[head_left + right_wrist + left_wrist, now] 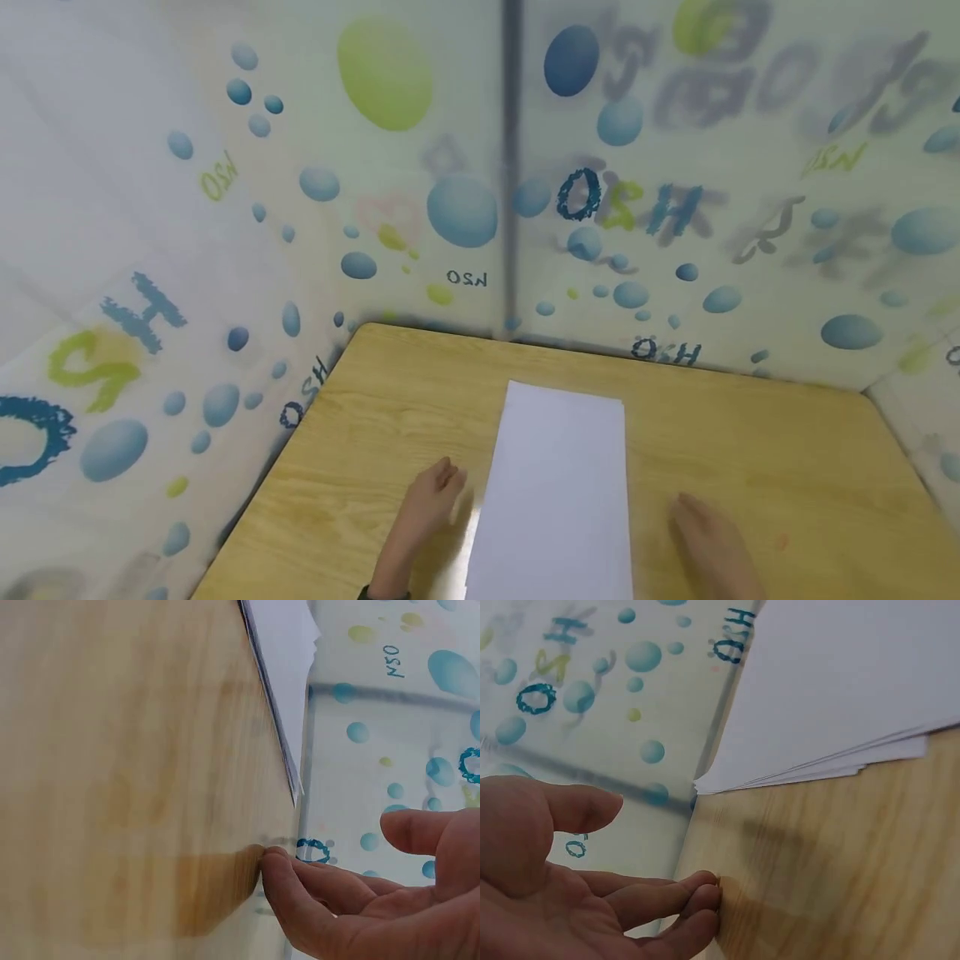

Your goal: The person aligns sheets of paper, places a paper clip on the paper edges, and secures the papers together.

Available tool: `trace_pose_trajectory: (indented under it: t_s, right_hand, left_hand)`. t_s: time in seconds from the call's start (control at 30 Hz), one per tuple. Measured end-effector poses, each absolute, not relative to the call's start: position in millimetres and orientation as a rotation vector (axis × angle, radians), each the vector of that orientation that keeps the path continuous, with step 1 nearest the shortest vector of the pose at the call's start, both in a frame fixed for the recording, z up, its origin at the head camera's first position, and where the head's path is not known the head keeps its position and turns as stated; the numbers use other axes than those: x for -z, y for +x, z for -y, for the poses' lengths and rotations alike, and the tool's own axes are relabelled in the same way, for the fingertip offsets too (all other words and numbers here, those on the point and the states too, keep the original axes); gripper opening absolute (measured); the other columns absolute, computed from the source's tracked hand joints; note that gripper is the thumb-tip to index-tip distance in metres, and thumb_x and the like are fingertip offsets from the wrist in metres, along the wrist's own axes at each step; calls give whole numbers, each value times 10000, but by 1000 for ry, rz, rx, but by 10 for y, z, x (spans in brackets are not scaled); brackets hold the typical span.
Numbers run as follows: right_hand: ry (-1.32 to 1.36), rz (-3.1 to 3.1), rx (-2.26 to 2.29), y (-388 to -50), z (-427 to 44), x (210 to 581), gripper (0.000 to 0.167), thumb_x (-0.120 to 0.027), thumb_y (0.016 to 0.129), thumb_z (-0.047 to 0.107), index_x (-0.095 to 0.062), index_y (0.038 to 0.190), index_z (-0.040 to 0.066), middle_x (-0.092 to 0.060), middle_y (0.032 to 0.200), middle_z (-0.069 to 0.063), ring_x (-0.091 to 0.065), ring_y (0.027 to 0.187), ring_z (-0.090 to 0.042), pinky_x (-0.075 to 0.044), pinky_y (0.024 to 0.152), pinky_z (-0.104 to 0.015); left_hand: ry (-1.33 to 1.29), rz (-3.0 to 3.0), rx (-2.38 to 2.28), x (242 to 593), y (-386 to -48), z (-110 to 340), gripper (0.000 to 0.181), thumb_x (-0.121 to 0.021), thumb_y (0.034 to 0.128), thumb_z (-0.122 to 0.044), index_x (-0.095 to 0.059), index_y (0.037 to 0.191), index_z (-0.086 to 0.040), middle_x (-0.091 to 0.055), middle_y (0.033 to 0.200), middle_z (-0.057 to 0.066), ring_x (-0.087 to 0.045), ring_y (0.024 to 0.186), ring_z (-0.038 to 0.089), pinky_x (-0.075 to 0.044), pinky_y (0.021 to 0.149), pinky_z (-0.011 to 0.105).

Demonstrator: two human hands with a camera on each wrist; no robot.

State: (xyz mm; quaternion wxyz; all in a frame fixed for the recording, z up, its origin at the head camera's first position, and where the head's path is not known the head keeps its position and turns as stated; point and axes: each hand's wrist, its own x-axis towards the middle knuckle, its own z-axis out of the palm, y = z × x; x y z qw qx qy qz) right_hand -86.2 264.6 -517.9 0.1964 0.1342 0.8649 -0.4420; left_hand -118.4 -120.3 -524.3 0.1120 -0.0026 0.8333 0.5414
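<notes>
A stack of white paper sheets (558, 492) lies lengthwise on the wooden table, its edges slightly uneven in the left wrist view. Left of the stack is my left hand (433, 498), apart from the paper. In the left wrist view its thumb and loosely bent fingers (694, 907) stand apart with nothing between them. My right hand (712, 542) is to the right of the stack, a little blurred. The right wrist view shows its thumb well away from the fingers (300, 900), whose tips are at the tabletop; it holds nothing.
The wooden table (750, 442) has rounded back corners. Pale walls (465, 100) printed with bubbles and letters stand close behind it and at both sides. A dark band (512, 167) runs down the back wall. On the left wrist is a dark strap (384, 593).
</notes>
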Motion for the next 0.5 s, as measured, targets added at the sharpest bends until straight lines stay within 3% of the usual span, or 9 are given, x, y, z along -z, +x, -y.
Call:
trace_pose_trajectory:
  t_s: [0.27,0.3,0.4,0.5]
  right_hand:
    - [371,-2371,1257,-637,-2374,5190,790,-368,983,592,-424,1394,-81,-456,1395,-261,-332,1307,-498,-275,1026,-621]
    - [376,-2357,1274,-627,-2335,5195,787,-393,976,591,-437,1387,-78,-469,1387,-256,-340,1305,-493,-279,1025,-619]
    - [415,-2302,1303,-611,-2251,5216,814,-420,955,617,-449,1380,-77,-470,1387,-255,-341,1301,-497,-286,1018,-622]
    - [449,-2279,1300,-603,-2213,5231,800,-423,962,604,-448,1383,-75,-453,1399,-261,-330,1303,-503,-292,1014,-621]
  left_hand:
    - [158,-2413,-1537,5201,-890,1107,646,-506,1017,-318,-359,1333,226,-531,1256,347,-526,1155,481,-436,931,541]
    - [161,-2404,-1522,5199,-887,1077,595,-503,1016,-325,-429,1305,189,-591,1178,311,-581,1082,448,-479,887,509]
    - [172,-2439,-1445,5195,-897,969,410,-514,1007,-341,-579,1047,62,-624,841,130,-616,749,265,-516,648,372]
    - [147,-2437,-1389,5178,-905,866,333,-527,1000,-341,-506,837,-51,-516,724,24,-479,625,162,-441,564,334]
